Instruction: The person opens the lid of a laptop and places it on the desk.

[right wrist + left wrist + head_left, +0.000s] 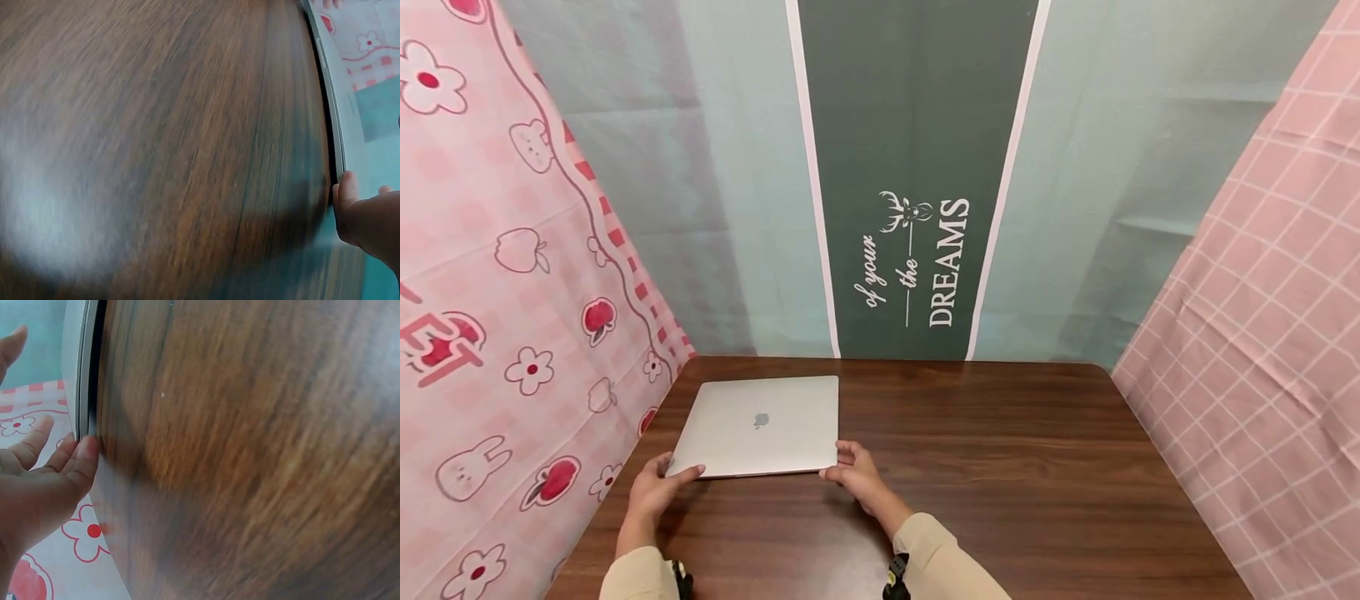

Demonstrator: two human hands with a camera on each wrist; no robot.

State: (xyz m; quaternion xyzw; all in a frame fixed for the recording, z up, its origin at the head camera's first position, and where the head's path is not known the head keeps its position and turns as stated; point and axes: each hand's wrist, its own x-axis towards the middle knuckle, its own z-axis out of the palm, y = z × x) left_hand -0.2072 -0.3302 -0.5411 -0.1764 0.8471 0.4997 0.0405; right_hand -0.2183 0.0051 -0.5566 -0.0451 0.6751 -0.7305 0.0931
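A closed silver laptop (pixel 737 417) with an apple logo on its lid lies at the left of the brown wooden table. My left hand (pixel 655 492) is at its near left corner, fingers spread; in the left wrist view the fingertips (pixel 87 448) meet the corner low down, while the thumb stands off above the lid. At the near right corner is my right hand (pixel 857 475), its thumb by the front edge and its fingers along the right side. The right wrist view shows a fingertip (pixel 347 182) against the laptop's edge.
The wooden table (pixel 1000 467) extends to the right of the laptop. A pink patterned cloth (pixel 535 292) hangs on the left, a pink checked one (pixel 1247 275) on the right, and a green curtain with lettering (pixel 910 125) behind. Dark straps with devices sit on both wrists.
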